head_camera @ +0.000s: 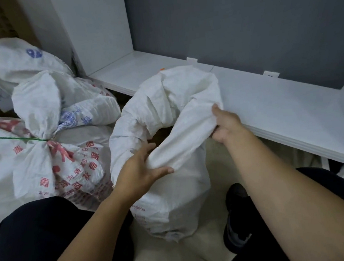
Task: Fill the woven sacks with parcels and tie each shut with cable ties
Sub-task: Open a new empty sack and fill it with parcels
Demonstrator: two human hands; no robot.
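where pale floor (214, 153) meets white shelf (279, 108), grey wall (240, 20), tied sacks (43, 141)

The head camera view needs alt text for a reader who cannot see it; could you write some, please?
Both hands, left hand and right hand, grip the rolled rim of an open white woven sack on the floor. To its left lie filled sacks, one tied sack closed with a green cable tie.

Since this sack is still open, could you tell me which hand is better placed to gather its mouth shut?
Probably the left hand: it grips the open sack's rolled rim nearest the body. The right hand pinches the rim at the far side.
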